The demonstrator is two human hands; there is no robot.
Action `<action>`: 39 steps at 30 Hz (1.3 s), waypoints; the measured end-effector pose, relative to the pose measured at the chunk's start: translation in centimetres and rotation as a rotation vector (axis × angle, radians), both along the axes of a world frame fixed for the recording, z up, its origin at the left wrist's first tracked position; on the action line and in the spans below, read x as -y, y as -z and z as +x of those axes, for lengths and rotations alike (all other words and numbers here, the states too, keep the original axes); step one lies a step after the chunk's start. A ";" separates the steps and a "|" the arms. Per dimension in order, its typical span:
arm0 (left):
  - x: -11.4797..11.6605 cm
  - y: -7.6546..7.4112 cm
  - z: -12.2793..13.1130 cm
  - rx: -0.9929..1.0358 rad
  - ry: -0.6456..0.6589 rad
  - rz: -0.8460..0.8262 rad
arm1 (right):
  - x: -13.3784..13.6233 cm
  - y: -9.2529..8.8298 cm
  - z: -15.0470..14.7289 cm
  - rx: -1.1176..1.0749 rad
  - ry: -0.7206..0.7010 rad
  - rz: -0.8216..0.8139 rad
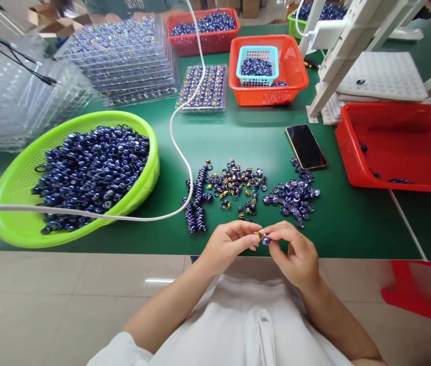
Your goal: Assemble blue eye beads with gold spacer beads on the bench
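Note:
My left hand (234,243) pinches a small dark ring-like piece with a gold part (257,234) just over the table's front edge. Close against it, my right hand (295,250) grips a small shiny blue-violet piece (266,240) between thumb and fingertips. The fingers partly cover both pieces, so I cannot tell whether they are joined. Beyond the hands lie a loose group of gold-and-dark ring pieces (234,179), a heap of flat blue-violet caps (295,197) on the right, and stacked rows of dark rings (200,190) on the left.
A green basket (152,152) heaped with dark rings stands left. A white cable (179,147) crosses the table. Behind are stacked clear trays (131,73), a filled tray (215,109) and red baskets (295,89). A phone (306,146) and a red bin (398,145) lie right.

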State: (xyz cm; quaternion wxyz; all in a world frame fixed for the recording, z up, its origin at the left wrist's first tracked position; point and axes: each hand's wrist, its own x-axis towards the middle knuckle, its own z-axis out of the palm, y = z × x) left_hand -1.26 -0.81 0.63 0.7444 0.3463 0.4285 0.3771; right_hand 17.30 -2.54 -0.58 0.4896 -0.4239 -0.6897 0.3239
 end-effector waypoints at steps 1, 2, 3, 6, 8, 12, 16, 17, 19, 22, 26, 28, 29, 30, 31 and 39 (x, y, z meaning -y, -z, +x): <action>-0.1 0.0 0.0 0.026 -0.001 -0.026 | 0.0 0.0 0.0 0.014 -0.010 0.048; -0.2 0.1 -0.1 0.047 -0.007 -0.042 | 0.0 -0.1 0.1 0.020 -0.024 0.087; -0.2 0.1 -0.1 0.062 -0.016 -0.049 | 0.0 -0.1 0.2 0.025 -0.042 0.111; -0.1 -0.1 -0.3 0.060 -0.014 -0.058 | 0.3 -0.4 0.7 0.064 -0.126 0.088; 0.0 -0.3 -0.4 0.056 0.019 -0.067 | 0.5 -0.7 1.1 0.111 -0.182 0.030; 0.1 -0.1 -0.4 0.098 0.066 -0.080 | 0.4 -1.2 1.1 0.174 -0.247 0.034; 0.1 0.4 -0.2 0.161 0.039 -0.090 | 0.1 -0.7 0.5 0.226 -0.163 0.162; 0.1 0.5 -0.1 0.163 0.018 -0.097 | 0.1 -0.5 0.4 0.231 -0.131 0.193; 0.2 0.7 -0.1 0.143 -0.032 -0.111 | 0.2 -0.1 0.2 0.230 -0.063 0.241; 0.4 0.8 -0.2 0.094 -0.094 -0.107 | 0.5 0.1 0.1 0.212 -0.012 0.259; 0.5 0.6 -0.1 0.059 -0.122 -0.061 | 0.7 -0.2 0.0 0.177 0.000 0.198; 0.6 0.4 0.1 0.048 -0.134 0.003 | 0.7 -0.5 0.0 0.124 0.011 0.114; 0.6 0.4 0.1 0.046 -0.140 0.045 | 0.6 -0.6 0.0 0.088 0.006 0.060; 0.7 0.3 0.2 0.045 -0.142 0.088 | 0.6 -0.7 0.1 0.050 -0.008 0.004; 0.7 0.3 0.2 0.045 -0.139 0.128 | 0.5 -0.8 0.1 0.014 -0.033 -0.052; 1.5 0.5 -0.3 -0.153 -0.062 0.538 | 0.0 -0.7 0.1 -0.118 -0.236 -0.298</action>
